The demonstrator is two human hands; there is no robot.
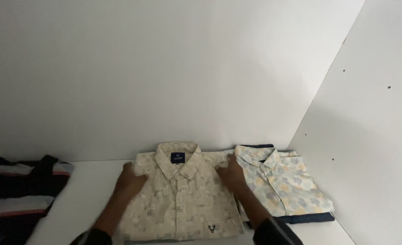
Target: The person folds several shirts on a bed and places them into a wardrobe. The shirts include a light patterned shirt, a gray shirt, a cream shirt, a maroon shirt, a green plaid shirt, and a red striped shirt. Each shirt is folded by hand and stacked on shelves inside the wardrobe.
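**Both hands flat on the folded beige shirt**

My left hand (129, 180) presses the beige patterned shirt (183, 199) at its 9 o'clock shoulder, my right hand (231, 173) at 3 o'clock; both grips lie spread flat, clamping nothing. The shirt rests mid-shelf (90, 190). The pastel shirt (282, 181) hides most of a dark garment beneath. At 9 o'clock, the striped garment (17, 195) is cut off.

Left hand (129, 180) and right hand (232, 173) cover both shoulders of the beige shirt (183, 199), whose hem runs off the bottom edge. The striped garment (19, 195) is cut by the left edge. A dark garment (307, 218) lies mostly hidden beneath the pastel shirt (282, 181).
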